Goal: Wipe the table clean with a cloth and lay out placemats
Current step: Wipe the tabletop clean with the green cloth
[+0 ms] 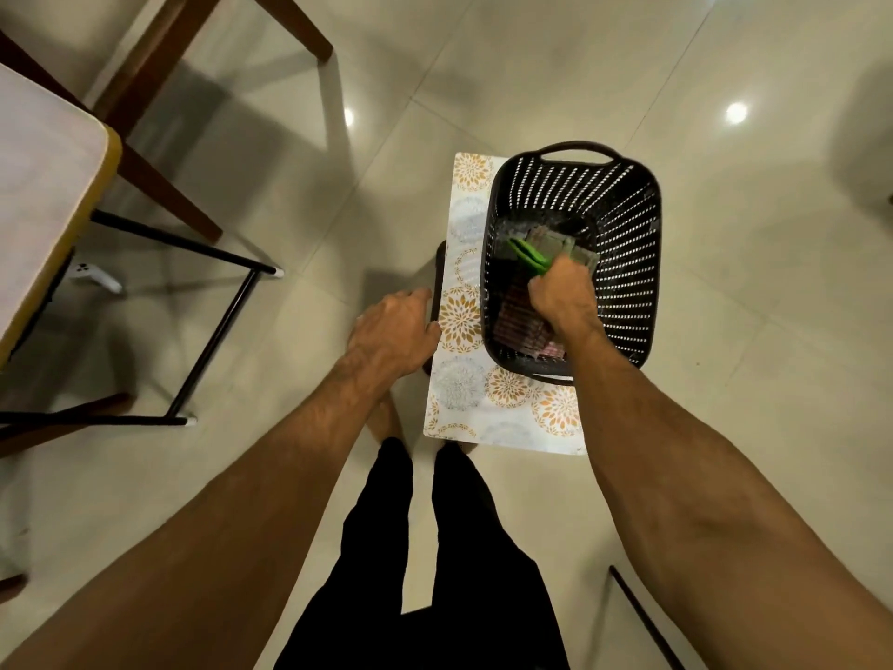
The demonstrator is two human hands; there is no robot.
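A dark perforated plastic basket (623, 263) stands on a small stool covered with a floral-patterned sheet (459, 321). Inside the basket lie a bright green cloth (524, 251), a greyish mat and a stack of reddish-brown slatted placemats (519, 321). My right hand (563, 295) reaches down into the basket and its fingers close on the green cloth. My left hand (391, 331) hovers at the stool's left edge, fingers loosely apart, holding nothing. The table's corner (43, 186), pale top with a yellow rim, shows at the left.
Wooden chair legs (159, 171) and black metal table legs (217, 321) stand on the glossy tiled floor to the left. My legs in black trousers (435, 548) are below. A thin dark rod (642, 616) lies at bottom right.
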